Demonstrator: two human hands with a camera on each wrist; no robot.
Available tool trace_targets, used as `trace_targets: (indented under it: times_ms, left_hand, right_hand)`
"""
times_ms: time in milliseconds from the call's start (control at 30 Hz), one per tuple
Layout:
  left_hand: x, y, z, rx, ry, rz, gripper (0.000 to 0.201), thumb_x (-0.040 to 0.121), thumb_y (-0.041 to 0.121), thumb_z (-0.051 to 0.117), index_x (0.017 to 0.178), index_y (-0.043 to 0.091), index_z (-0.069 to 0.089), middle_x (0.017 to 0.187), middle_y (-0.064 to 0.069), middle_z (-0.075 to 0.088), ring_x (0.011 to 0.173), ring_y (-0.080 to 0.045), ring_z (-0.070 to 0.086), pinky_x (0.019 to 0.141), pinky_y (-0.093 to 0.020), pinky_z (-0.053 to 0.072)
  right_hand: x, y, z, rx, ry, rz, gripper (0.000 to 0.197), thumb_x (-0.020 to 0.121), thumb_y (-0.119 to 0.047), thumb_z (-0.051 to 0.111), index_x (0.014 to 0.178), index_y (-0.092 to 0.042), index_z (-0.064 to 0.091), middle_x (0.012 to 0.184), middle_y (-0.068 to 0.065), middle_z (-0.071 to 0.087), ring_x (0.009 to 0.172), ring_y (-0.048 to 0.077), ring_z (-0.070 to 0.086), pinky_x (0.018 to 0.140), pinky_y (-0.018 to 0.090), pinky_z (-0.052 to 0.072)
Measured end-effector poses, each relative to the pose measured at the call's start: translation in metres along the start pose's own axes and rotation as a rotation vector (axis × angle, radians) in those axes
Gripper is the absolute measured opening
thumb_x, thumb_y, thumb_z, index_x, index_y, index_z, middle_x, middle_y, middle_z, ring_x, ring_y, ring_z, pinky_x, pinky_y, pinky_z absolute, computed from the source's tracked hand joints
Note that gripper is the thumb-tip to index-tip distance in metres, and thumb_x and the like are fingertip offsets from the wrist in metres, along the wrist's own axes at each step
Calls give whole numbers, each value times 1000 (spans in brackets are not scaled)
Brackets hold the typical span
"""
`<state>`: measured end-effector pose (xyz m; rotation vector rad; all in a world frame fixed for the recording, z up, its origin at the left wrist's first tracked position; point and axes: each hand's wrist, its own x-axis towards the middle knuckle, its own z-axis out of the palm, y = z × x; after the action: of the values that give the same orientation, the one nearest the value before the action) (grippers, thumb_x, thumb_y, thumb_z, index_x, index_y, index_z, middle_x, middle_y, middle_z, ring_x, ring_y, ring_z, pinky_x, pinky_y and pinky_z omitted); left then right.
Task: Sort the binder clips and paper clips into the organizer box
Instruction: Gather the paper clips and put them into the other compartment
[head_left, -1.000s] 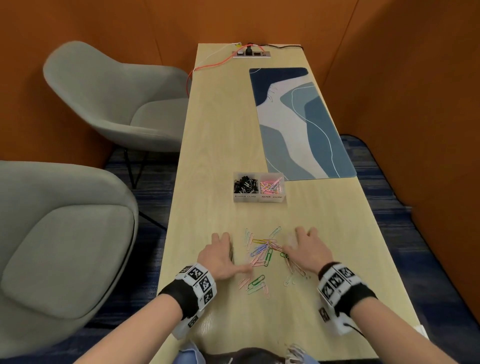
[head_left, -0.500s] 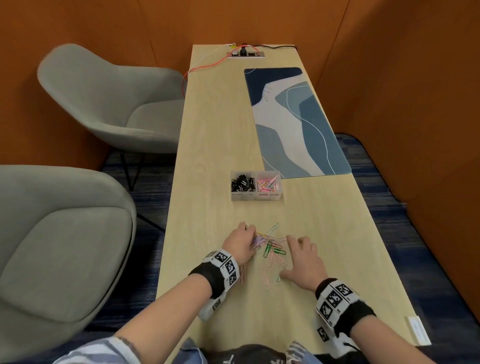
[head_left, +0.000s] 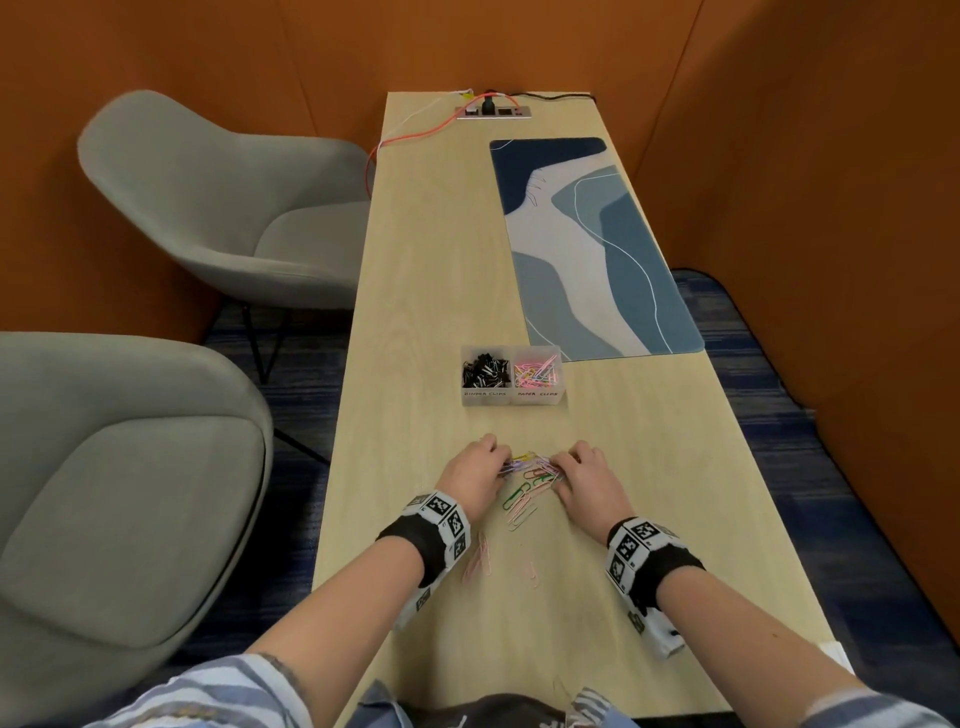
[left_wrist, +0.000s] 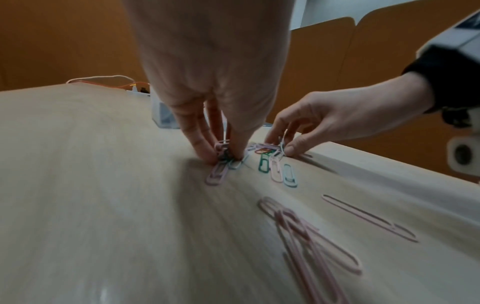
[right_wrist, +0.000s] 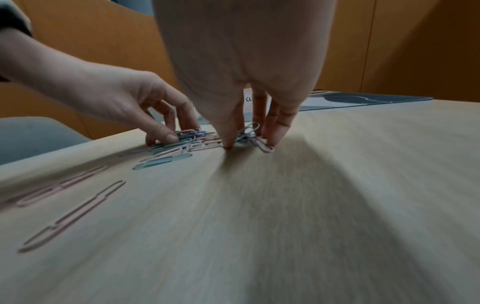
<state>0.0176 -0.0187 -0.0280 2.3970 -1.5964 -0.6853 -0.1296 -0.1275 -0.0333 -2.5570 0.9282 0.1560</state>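
While pinched by both hands: the paper clips.

- Paper clips: mixed pink, green, purple, yellow, pale blue.
- Organizer box: translucent white; black binder clips in the left compartment, multicoloured clips in the right.
- Table: pale wood grain.
- Desk mat: wavy areas of navy, blue, white.
- Wristbands: black with black-and-white square markers.
- Walls: orange.
- Chairs: grey.
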Motion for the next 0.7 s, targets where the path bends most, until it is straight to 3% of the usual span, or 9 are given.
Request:
trace_targets:
  times_ms: [133,333,567,633,700]
  left_hand:
    - [-5,-8,2,-60,52,-51,22,93,18,54,114,9,56,112,-8,54,100,-26,57,87,-36,48]
    - [-2,-17,-4,-209,40,-128,15,88,17,61,101,11,56,105,-8,60,87,-18,53,82,-28,44]
    - [16,-1,-34,-534,123,-193,18,83,14,69,87,15,52,81,0,56,73,-17,53,73,-32,48]
    - [30,9,-49,-641,149,-217,18,84,13,69,89,14,52,77,0,55,71,-19,54,74,-37,51]
    - [50,20,-65,-693,194,-262,19,82,16,71,84,16,52,75,0,56,72,-20,56,78,-38,53]
  right_hand:
    - [-1,4,3,44,25,18,21,91,-20,53,107,-6,55,111,13,47,105,28,46,87,37,46]
    - [-1,1,2,45,-41,24,15,92,-15,49,101,-5,54,109,14,51,103,30,50,87,36,43]
    - [-3,2,0,190,-57,107,10,89,-14,52,95,-8,55,102,13,60,94,28,56,78,30,39]
    - [-4,2,-2,256,-53,151,2,87,-14,54,86,-13,52,100,13,62,93,28,57,76,30,39]
    - [-3,3,-3,321,-39,196,9,86,-14,56,83,-15,48,99,14,64,93,29,58,78,31,42]
